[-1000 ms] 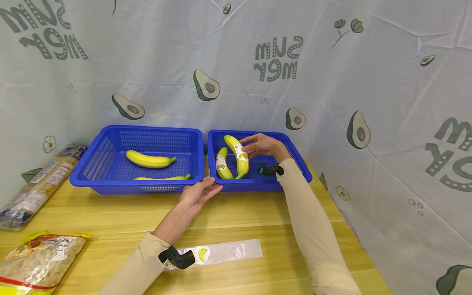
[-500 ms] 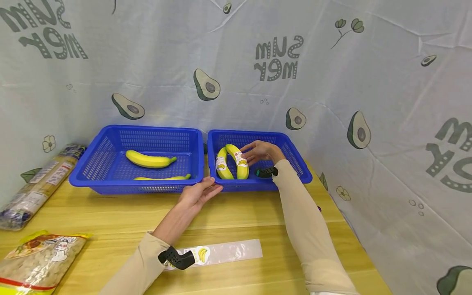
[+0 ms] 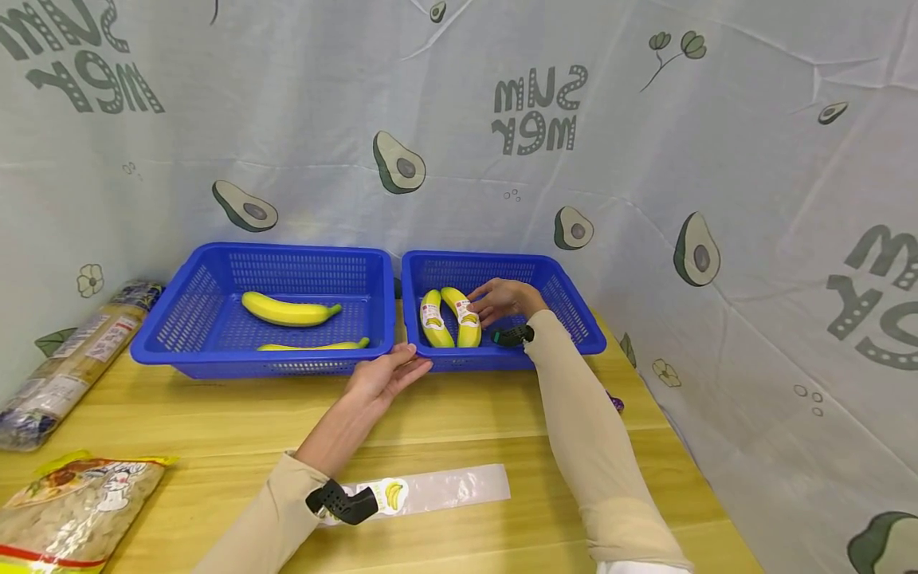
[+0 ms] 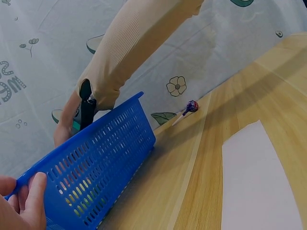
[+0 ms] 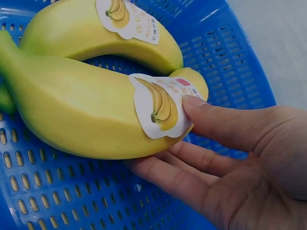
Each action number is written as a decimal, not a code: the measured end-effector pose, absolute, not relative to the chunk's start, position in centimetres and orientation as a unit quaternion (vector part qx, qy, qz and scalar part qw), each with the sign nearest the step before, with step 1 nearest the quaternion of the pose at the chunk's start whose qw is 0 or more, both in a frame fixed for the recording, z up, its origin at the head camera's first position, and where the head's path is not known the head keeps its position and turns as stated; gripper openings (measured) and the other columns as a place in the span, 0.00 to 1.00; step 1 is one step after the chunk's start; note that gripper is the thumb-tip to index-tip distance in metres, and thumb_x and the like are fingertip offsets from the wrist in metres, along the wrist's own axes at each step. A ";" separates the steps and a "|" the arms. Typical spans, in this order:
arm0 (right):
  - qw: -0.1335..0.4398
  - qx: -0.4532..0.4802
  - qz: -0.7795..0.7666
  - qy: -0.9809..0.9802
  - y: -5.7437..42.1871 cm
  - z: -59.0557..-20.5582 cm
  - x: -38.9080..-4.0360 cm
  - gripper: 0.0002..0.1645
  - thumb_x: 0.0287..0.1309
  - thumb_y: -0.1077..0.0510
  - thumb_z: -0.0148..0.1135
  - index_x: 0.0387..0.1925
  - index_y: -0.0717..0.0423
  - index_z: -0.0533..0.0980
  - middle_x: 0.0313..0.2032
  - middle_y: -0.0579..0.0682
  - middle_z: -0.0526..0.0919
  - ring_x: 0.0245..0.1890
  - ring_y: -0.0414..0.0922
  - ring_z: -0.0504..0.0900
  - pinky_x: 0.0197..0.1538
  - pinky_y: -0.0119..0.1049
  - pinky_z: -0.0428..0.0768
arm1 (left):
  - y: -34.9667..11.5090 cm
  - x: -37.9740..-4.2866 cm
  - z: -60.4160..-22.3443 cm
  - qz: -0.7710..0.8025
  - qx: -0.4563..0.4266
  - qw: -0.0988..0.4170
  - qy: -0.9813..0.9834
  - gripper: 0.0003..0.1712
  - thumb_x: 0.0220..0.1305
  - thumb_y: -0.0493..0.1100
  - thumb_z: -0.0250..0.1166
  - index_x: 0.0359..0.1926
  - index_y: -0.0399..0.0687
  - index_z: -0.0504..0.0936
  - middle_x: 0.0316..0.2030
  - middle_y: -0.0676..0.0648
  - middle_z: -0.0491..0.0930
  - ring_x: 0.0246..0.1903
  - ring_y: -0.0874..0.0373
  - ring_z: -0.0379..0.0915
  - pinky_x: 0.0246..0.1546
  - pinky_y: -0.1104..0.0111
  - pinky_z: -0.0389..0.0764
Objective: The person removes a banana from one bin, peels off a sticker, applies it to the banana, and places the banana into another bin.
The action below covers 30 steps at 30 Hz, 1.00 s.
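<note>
In the right wrist view, my right hand (image 5: 235,167) holds a yellow banana (image 5: 81,110), its thumb over the banana label (image 5: 160,108) and its fingers beneath. This banana lies low inside the right blue basket (image 3: 509,363), beside another labelled banana (image 3: 435,323). My left hand (image 3: 380,379) grips the front left corner of that basket's rim, where the two baskets meet; the left wrist view shows its fingers (image 4: 36,196) at the rim. In the left blue basket (image 3: 251,365) are a banana (image 3: 290,311) and a second banana (image 3: 315,347), partly hidden by the front rim.
A label strip (image 3: 459,488) lies on the wooden table (image 3: 545,526), partly under my left wrist. A lollipop (image 4: 192,106) lies right of the right basket. At the left are a long clear packet (image 3: 79,359) and a food bag (image 3: 79,510). A printed curtain (image 3: 301,119) hangs behind.
My right hand has lowered the labelled banana into the right basket beside the other one and still holds it. The left hand has stayed on the rim. The lollipop has come into view past the right sleeve.
</note>
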State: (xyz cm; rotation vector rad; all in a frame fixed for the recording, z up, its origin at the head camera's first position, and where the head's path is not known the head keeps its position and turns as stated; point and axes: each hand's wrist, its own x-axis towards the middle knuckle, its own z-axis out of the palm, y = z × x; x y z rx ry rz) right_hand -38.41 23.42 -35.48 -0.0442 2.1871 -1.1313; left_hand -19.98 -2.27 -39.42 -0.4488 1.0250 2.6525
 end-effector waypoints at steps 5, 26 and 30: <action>0.329 -0.006 -0.418 0.847 23.2 -35.4 -38.4 0.31 0.78 0.63 0.62 0.75 0.71 0.68 0.62 0.66 0.82 0.46 0.48 0.89 0.58 0.44 0.88 | -2.2 -20.0 -39.4 0.914 -0.159 0.129 0.351 0.06 0.75 0.22 0.58 0.43 0.33 0.78 0.35 0.43 0.84 0.33 0.50 0.89 0.51 0.56 0.90; 0.289 -0.072 -0.409 0.863 23.3 -35.3 -37.9 0.34 0.78 0.63 0.62 0.78 0.69 0.65 0.76 0.67 0.69 0.75 0.60 0.72 0.74 0.50 0.75 | -2.2 -19.9 -39.5 0.918 -0.148 0.124 0.346 0.05 0.76 0.23 0.59 0.43 0.34 0.78 0.33 0.43 0.85 0.32 0.51 0.89 0.51 0.58 0.90; 0.278 -0.074 -0.405 0.868 23.4 -35.1 -37.6 0.36 0.79 0.62 0.62 0.80 0.68 0.63 0.79 0.65 0.65 0.79 0.59 0.67 0.78 0.52 0.70 | -2.1 -19.7 -39.6 0.919 -0.144 0.123 0.345 0.06 0.76 0.24 0.58 0.41 0.34 0.79 0.32 0.43 0.84 0.32 0.51 0.90 0.51 0.58 0.90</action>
